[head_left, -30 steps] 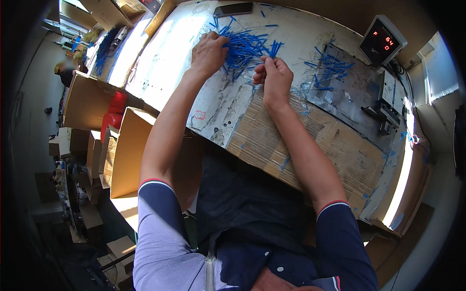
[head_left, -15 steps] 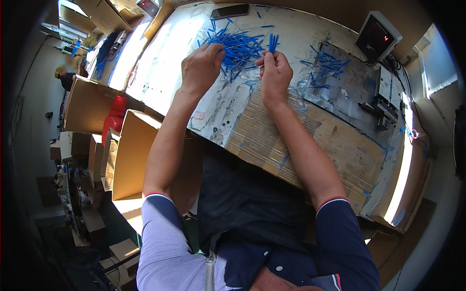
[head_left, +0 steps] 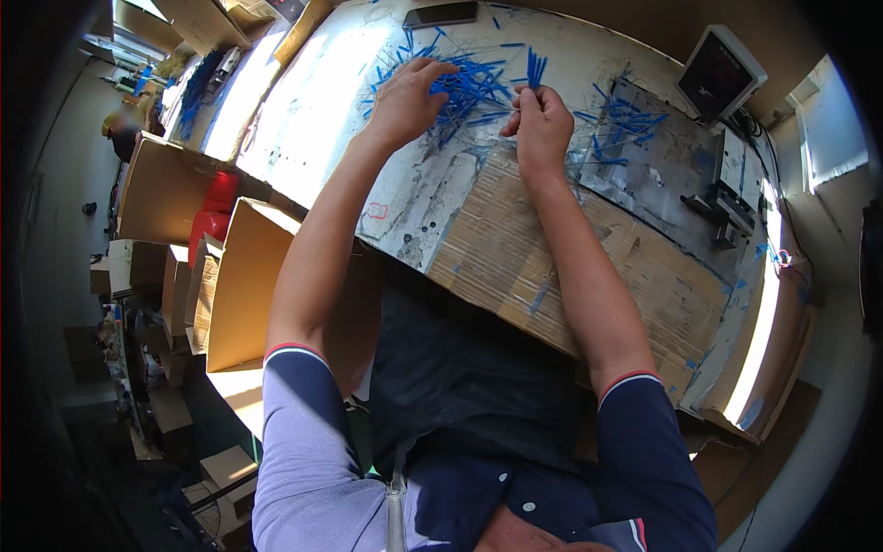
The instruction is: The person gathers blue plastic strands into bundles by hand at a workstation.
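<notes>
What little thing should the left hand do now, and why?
Perhaps the left hand should pinch another thin blue piece from the messy pile. Its thumb and pointing finger are apart, right by the pile, and it seems to hold nothing. The right hand already has a little blue bunch, so one more might go with it.

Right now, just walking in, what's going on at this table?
A person is handling thin blue-ended sticks. Their right hand holds a small bunch upright, blue ends pointing away. The left hand, thumb and fingers apart, is at the left side of a loose pile. A smaller scatter lies further right, and a dark phone lies beyond the pile.
</notes>
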A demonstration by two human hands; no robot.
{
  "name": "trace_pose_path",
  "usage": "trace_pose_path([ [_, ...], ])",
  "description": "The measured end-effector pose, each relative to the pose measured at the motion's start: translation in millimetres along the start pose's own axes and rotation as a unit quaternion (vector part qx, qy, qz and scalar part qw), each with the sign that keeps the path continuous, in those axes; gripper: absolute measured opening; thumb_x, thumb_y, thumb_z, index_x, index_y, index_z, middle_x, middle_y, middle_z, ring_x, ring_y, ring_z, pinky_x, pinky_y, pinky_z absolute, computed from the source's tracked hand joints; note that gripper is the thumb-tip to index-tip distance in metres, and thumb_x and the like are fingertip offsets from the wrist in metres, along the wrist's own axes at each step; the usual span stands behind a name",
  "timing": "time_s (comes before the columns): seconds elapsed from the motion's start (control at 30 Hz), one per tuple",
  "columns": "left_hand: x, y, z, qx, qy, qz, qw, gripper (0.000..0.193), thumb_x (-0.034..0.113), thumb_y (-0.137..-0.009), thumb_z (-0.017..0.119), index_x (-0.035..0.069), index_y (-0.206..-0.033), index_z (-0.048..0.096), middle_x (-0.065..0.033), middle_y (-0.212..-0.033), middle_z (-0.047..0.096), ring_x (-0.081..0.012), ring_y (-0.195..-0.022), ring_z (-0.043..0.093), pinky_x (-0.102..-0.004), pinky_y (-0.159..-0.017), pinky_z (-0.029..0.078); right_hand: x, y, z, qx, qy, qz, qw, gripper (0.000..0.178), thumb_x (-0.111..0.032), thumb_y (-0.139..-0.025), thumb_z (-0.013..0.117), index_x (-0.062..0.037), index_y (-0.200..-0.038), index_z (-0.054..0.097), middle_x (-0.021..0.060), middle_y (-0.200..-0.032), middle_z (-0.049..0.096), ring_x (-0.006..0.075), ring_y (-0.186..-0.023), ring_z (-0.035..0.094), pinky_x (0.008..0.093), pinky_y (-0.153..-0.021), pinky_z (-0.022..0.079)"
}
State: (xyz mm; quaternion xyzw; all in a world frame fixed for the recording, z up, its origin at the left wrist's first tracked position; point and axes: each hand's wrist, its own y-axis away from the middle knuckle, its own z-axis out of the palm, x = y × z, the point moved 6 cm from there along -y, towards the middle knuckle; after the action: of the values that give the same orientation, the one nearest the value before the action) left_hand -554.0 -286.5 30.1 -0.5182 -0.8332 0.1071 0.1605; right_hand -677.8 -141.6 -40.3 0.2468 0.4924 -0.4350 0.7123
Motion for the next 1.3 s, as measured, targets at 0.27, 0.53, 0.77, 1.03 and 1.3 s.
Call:
trace_pose_path([
  [0.27, 14.7, -10.8, 21.8, -0.009, -0.125, 0.151, 0.981, 0.026, 0.016, -0.097, 0.068, 0.015, -0.123, 0.069, -0.0049, -0.105, 0.070, -0.0222, -0.105, 0.067, -0.0365, -0.086, 0.056, 6.1, 2.4, 2.6, -0.012, -0.059, 0.062, 0.996, 0.021, -0.013, -0.103, 0.055, 0.0039, -0.101, 0.067, 0.0047, -0.079, 0.061, 0.0090, -0.052, 0.055, 0.0269, -0.046, 0.051],
  [0.53, 22.0, -10.9, -23.4, 0.154, -0.012, 0.142, 0.978, 0.015, 0.013, -0.097, 0.067, 0.011, -0.112, 0.069, -0.0055, -0.104, 0.072, -0.0246, -0.102, 0.068, -0.0359, -0.082, 0.058, 6.1, -1.6, -8.3, 0.028, -0.095, 0.057, 0.993, 0.021, -0.012, -0.104, 0.054, 0.0033, -0.103, 0.068, 0.0047, -0.080, 0.063, 0.0107, -0.052, 0.057, 0.0280, -0.050, 0.054],
  [0.77, 33.1, -10.5, 0.4, 0.056, -0.130, 0.185, 0.973, 0.023, 0.005, -0.095, 0.066, 0.010, -0.117, 0.070, -0.0066, -0.104, 0.065, -0.0233, -0.100, 0.066, -0.0356, -0.081, 0.057, 8.3, 1.1, -5.2, 0.017, -0.081, 0.083, 0.993, 0.020, -0.012, -0.103, 0.055, 0.0032, -0.103, 0.068, 0.0046, -0.079, 0.063, 0.0102, -0.052, 0.056, 0.0280, -0.049, 0.054],
  [1.03, 24.1, -24.6, 28.3, -0.090, -0.128, 0.161, 0.974, 0.024, -0.001, -0.088, 0.065, 0.008, -0.109, 0.073, -0.0091, -0.108, 0.066, -0.0284, -0.110, 0.063, -0.0395, -0.093, 0.053, 11.3, -1.2, -3.9, 0.021, -0.101, 0.088, 0.991, 0.019, -0.012, -0.102, 0.057, 0.0039, -0.100, 0.067, 0.0052, -0.077, 0.062, 0.0100, -0.049, 0.054, 0.0270, -0.043, 0.049],
  [1.3, 29.7, -33.2, -27.0, 0.068, -0.062, 0.144, 0.985, 0.016, 0.021, -0.099, 0.068, 0.009, -0.108, 0.073, -0.0089, -0.099, 0.070, -0.0255, -0.086, 0.071, -0.0368, -0.076, 0.057, 6.0, 0.8, -1.7, 0.021, -0.092, 0.084, 0.992, 0.019, -0.012, -0.101, 0.058, 0.0040, -0.099, 0.067, 0.0054, -0.076, 0.062, 0.0098, -0.049, 0.054, 0.0271, -0.043, 0.048],
])
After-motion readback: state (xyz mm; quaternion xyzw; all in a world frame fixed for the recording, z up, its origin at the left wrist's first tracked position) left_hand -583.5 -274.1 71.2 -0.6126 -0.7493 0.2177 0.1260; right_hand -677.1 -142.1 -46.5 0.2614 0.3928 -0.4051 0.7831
